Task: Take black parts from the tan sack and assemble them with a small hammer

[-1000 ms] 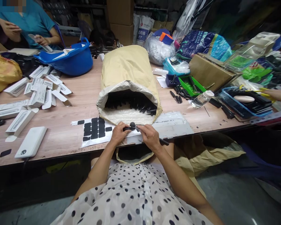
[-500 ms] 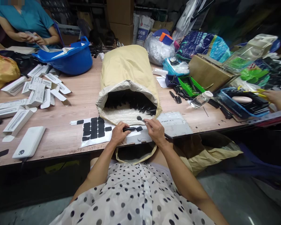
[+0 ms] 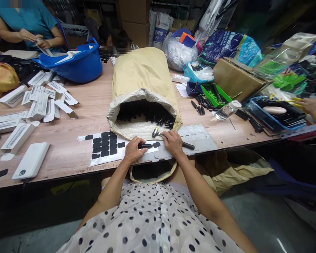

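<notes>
My left hand [image 3: 133, 150] is closed on a slim black plastic piece [image 3: 146, 145], which lies low over the front edge of the table. In my right hand [image 3: 173, 143] is a small hammer [image 3: 155, 133], its head up and to the left, its black handle end poking out to the right of my fist. The head hovers above the black piece, not touching it. Beside the piece is a black square pad [image 3: 156, 144]. Left of my hands a white sheet [image 3: 94, 162] carries rows of black pads [image 3: 105, 144]. Behind them lies an open paper sack [image 3: 144, 70] with many black parts inside.
White boxes [image 3: 40, 105] and a white power bank [image 3: 31, 161] lie at left, near a blue basin [image 3: 76, 66]. At right are a green tray [image 3: 216, 95], a clear bottle [image 3: 228, 110] and a blue basket [image 3: 276, 116]. A co-worker [image 3: 28, 28] handles something white at the far left.
The hammer has turned in my right hand, so its head shows side-on and its handle end now shows to the right. My left hand stays on the black piece.
</notes>
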The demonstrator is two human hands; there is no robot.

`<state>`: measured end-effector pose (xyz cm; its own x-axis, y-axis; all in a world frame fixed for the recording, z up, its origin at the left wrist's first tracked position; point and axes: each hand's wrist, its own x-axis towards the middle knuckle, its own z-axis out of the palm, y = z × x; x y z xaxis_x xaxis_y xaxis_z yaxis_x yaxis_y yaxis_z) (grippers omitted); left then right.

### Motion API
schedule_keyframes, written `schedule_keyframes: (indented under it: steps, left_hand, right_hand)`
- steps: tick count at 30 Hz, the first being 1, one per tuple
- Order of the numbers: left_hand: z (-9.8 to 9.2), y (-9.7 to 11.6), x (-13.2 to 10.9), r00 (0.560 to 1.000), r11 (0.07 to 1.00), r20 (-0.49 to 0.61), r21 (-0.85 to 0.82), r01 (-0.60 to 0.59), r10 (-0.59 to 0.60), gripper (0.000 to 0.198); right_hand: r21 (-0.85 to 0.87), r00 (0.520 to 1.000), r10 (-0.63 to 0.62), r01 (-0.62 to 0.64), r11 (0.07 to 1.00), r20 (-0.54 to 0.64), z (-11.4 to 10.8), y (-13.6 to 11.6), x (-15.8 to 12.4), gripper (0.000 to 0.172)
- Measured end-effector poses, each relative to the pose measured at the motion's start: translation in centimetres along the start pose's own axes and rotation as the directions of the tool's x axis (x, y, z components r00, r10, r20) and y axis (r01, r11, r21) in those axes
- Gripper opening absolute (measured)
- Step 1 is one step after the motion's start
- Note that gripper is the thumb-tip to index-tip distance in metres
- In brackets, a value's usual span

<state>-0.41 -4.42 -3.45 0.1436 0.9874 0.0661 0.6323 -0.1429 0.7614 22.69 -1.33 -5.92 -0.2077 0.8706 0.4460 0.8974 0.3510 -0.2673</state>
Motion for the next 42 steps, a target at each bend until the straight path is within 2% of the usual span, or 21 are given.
schedule_keyframes:
  steps: [4,7,9,12,15,17,19,22,24,27,29,30,32,33,34,35,37,39,42]
  left_hand:
    - [-0.2,0.2,0.1,1.000,0.999,0.004,0.035,-0.003,0.003,0.010]
    - [-0.7,0.9,-0.8,0.997,0.997,0.036,0.030,-0.068,0.066,0.010]
    - [-0.8,1.7,-2.2,0.986,0.993,0.116,-0.006,-0.117,0.117,0.012]
    - [0.0,2.7,-4.9,0.940,0.989,0.309,-0.046,-0.138,0.146,0.012]
    - [2.1,2.6,-7.0,0.909,0.995,0.416,0.070,-0.066,0.031,0.005]
    - [3.6,1.9,-7.7,0.908,0.987,0.413,0.161,-0.002,-0.065,0.001]
    - [4.5,1.0,-7.7,0.907,0.978,0.404,0.206,0.039,-0.121,0.008]
    - [4.7,0.6,-7.5,0.893,0.975,0.429,0.217,0.042,-0.134,0.014]
    - [4.0,1.3,-7.0,0.868,0.984,0.487,0.181,0.007,-0.096,0.016]
    - [2.8,3.9,-5.1,0.794,0.996,0.608,0.059,-0.064,0.015,0.010]
    - [2.2,6.1,-2.5,0.768,0.994,0.631,-0.056,-0.093,0.108,0.009]
    - [2.0,7.1,-0.8,0.791,0.982,0.586,-0.156,-0.106,0.179,0.014]
    - [2.1,8.7,3.0,0.912,0.967,0.350,-0.207,-0.148,0.215,0.014]
    - [2.3,9.2,4.9,0.959,0.980,0.226,-0.139,-0.140,0.169,0.012]
    - [2.6,9.5,6.7,0.987,0.993,0.108,-0.047,-0.112,0.116,0.012]
    - [3.1,9.7,8.3,0.996,0.996,0.026,0.031,-0.089,0.088,0.012]
    - [4.2,9.6,10.8,0.996,0.986,-0.032,0.146,-0.083,0.088,0.015]
    - [5.5,9.2,12.3,0.993,0.970,0.003,0.214,-0.119,0.121,0.015]
    - [6.9,8.6,13.2,0.985,0.949,0.062,0.266,-0.169,0.158,0.010]
  right_hand:
    - [-0.004,1.000,0.005,-0.005,1.000,0.013,0.0,-0.1,0.2,0.023]
    - [-0.003,1.000,0.000,0.000,1.000,0.022,-0.2,-0.2,0.3,0.023]
    - [-0.005,1.000,-0.003,0.003,1.000,0.024,-0.2,-0.3,0.3,0.023]
    - [-0.010,1.000,0.003,-0.003,1.000,0.023,-0.2,-0.3,0.3,0.022]
    - [-0.015,0.999,0.016,-0.015,1.000,0.029,-0.1,-0.4,0.4,0.022]
    - [-0.020,0.999,0.019,-0.019,1.000,0.031,-0.1,-0.5,0.4,0.022]
    - [-0.024,1.000,0.018,-0.017,1.000,0.025,-0.1,-0.5,0.5,0.021]
    - [-0.021,1.000,0.010,-0.009,1.000,0.012,0.0,-0.6,0.5,0.020]
    - [-0.023,1.000,0.007,-0.007,1.000,0.004,0.0,-0.7,0.5,0.020]
    - [-0.043,1.000,0.011,-0.011,0.999,-0.001,0.1,-0.9,0.4,0.020]
    - [-0.059,1.000,0.015,-0.015,0.998,0.004,0.2,-0.9,0.4,0.020]
    - [-0.066,1.000,0.018,-0.018,0.998,0.009,0.3,-1.0,0.4,0.020]
    - [-0.082,1.000,0.024,-0.022,0.996,0.019,0.4,-1.0,0.4,0.020]
    - [-0.092,0.999,0.024,-0.022,0.996,0.023,0.5,-1.0,0.4,0.020]
    - [-0.101,0.999,0.021,-0.018,0.995,0.024,0.5,-1.0,0.4,0.021]
    - [-0.110,1.000,0.014,-0.012,0.994,0.025,0.6,-1.1,0.5,0.021]
    - [-0.126,1.000,0.002,0.001,0.992,0.024,0.6,-1.2,0.5,0.022]
    - [-0.137,1.000,-0.002,0.005,0.991,0.023,0.6,-1.3,0.5,0.022]
    - [-0.131,1.000,0.001,0.002,0.991,0.025,0.6,-1.4,0.5,0.024]
